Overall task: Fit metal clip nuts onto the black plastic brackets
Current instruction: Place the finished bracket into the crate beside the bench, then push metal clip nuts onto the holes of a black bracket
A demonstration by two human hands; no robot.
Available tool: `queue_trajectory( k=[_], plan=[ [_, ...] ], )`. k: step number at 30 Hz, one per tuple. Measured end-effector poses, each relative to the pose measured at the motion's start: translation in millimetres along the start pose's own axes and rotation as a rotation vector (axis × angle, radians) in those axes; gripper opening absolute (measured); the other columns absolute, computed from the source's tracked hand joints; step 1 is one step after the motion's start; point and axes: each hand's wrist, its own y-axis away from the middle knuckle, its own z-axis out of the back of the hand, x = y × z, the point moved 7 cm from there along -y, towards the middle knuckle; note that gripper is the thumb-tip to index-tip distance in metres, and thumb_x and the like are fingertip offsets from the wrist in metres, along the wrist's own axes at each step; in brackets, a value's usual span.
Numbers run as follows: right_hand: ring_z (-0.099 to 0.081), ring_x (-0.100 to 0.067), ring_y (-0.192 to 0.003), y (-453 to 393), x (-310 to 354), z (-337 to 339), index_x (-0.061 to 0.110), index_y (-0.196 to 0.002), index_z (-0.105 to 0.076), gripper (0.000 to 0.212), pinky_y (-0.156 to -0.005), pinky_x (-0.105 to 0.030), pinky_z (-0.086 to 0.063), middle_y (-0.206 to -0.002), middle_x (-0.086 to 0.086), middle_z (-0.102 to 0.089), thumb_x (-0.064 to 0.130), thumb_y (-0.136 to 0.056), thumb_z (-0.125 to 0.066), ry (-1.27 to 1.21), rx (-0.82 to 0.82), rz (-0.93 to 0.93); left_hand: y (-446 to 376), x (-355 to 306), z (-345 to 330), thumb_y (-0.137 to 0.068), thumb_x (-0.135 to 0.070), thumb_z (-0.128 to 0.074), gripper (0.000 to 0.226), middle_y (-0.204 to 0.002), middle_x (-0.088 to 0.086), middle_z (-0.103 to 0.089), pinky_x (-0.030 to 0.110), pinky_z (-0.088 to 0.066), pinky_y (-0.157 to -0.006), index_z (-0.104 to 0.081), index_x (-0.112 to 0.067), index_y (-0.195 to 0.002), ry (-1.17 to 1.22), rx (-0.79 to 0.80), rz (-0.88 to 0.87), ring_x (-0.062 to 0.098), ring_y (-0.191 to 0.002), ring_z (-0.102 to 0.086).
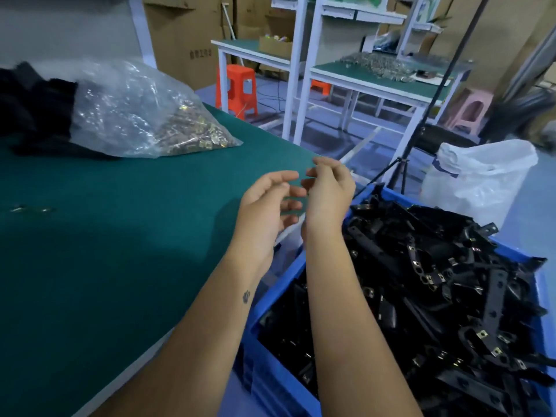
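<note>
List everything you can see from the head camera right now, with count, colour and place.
Work table: one, green top, left half of view.
Clear bag of metal clip nuts: one, silvery contents, far left on the table.
Black heap: one, behind the bag; too blurred to identify.
Blue crate: one, right of the table, heaped with black plastic brackets, many already carrying clips.
White plastic bag: one, beyond the crate.
Orange stool: one, background.
Pink stool: one, background right.
Left hand: open, above the table edge.
Right hand: fingers curled; whether it holds anything is unclear.
</note>
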Motion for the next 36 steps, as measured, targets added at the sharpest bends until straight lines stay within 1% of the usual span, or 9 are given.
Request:
queue_trajectory(
  k=[6, 8, 11, 16, 19, 22, 27, 32, 36],
  plan=[
    [-0.057, -0.020, -0.075, 79, -4, -141, 0.021, -0.075, -0.064, 0.028, -0.072, -0.043, -0.049, -0.076, 0.000, -0.062, 0.001, -0.086, -0.050, 0.013, 0.368, 0.066, 5, -85, 95, -0.098, 0.002, -0.036, 0.033, -0.058, -0.003, -0.060, 0.015, -0.033, -0.041, -0.065, -0.012, -0.090, 0.100, -0.245, -0.228, 0.004, -0.047, -0.049],
    [-0.058, -0.013, -0.075, 113, -18, -183, 0.025, -0.075, -0.064, 0.028, -0.077, -0.037, -0.051, -0.076, 0.007, -0.062, 0.003, -0.086, -0.051, 0.041, 0.500, 0.051, 14, -107, 139, -0.097, 0.002, -0.037, 0.032, -0.060, -0.001, -0.063, 0.015, -0.036, -0.043, -0.065, -0.011, -0.089, 0.091, -0.358, -0.280, 0.006, -0.050, -0.053],
    [-0.057, 0.004, -0.072, 171, -44, -237, 0.028, -0.076, -0.065, 0.028, -0.069, -0.014, -0.046, -0.074, 0.019, -0.062, 0.007, -0.088, -0.051, 0.113, 0.727, 0.046, 37, -133, 204, -0.092, 0.001, -0.044, 0.028, -0.069, 0.004, -0.066, 0.019, -0.046, -0.049, -0.066, -0.013, -0.084, 0.005, -0.566, -0.307, 0.012, -0.059, -0.060],
    [-0.058, 0.001, -0.082, 253, -81, -296, 0.032, -0.079, -0.062, 0.024, -0.068, -0.023, -0.043, -0.087, 0.015, -0.064, 0.015, -0.090, -0.049, 0.273, 1.019, 0.086, 86, -163, 300, -0.093, -0.001, -0.045, 0.027, -0.075, 0.003, -0.066, 0.024, -0.049, -0.055, -0.064, -0.014, -0.080, -0.160, -0.868, -0.360, 0.015, -0.067, -0.059],
    [-0.057, -0.003, -0.079, 284, -102, -318, 0.032, -0.090, -0.062, 0.020, -0.065, -0.028, -0.044, -0.090, 0.015, -0.061, 0.021, -0.093, -0.047, 0.392, 1.120, 0.171, 113, -184, 346, -0.095, -0.003, -0.045, 0.029, -0.069, -0.006, -0.063, 0.016, -0.045, -0.054, -0.065, -0.017, -0.079, -0.288, -1.012, -0.410, 0.003, -0.059, -0.055],
    [-0.053, -0.015, -0.105, 303, -120, -340, 0.028, -0.117, -0.060, 0.028, -0.080, -0.033, -0.046, -0.112, 0.008, -0.051, 0.018, -0.094, -0.047, 0.525, 1.222, 0.309, 127, -190, 379, -0.097, -0.003, -0.044, 0.029, -0.077, -0.003, -0.061, 0.013, -0.043, -0.059, -0.062, -0.018, -0.080, -0.445, -1.113, -0.397, 0.003, -0.063, -0.054],
    [-0.045, -0.018, -0.116, 310, -131, -368, 0.030, -0.138, -0.048, 0.045, -0.085, -0.034, -0.046, -0.124, 0.002, -0.048, 0.018, -0.095, -0.049, 0.586, 1.296, 0.494, 117, -176, 393, -0.095, -0.018, -0.044, 0.026, -0.073, -0.008, -0.063, 0.030, -0.038, -0.056, -0.064, -0.033, -0.086, -0.687, -1.127, -0.234, 0.005, -0.057, -0.052],
    [-0.053, -0.018, -0.089, 328, -144, -395, 0.036, -0.147, -0.038, 0.056, -0.064, -0.030, -0.037, -0.088, 0.002, -0.057, 0.019, -0.094, -0.047, 0.645, 1.464, 0.573, 115, -175, 394, -0.094, -0.023, -0.045, 0.024, -0.077, -0.009, -0.065, 0.032, -0.040, -0.060, -0.064, -0.036, -0.086, -0.684, -1.115, -0.207, 0.012, -0.068, -0.058],
    [-0.057, -0.010, -0.083, 321, -154, -400, 0.029, -0.124, -0.057, 0.032, -0.067, -0.026, -0.043, -0.081, 0.006, -0.060, 0.019, -0.093, -0.055, 0.596, 1.441, 0.424, 114, -175, 396, -0.093, -0.023, -0.046, 0.023, -0.082, -0.013, -0.065, 0.031, -0.042, -0.062, -0.064, -0.036, -0.091, -0.727, -1.123, -0.162, 0.007, -0.073, -0.059]
  ],
)
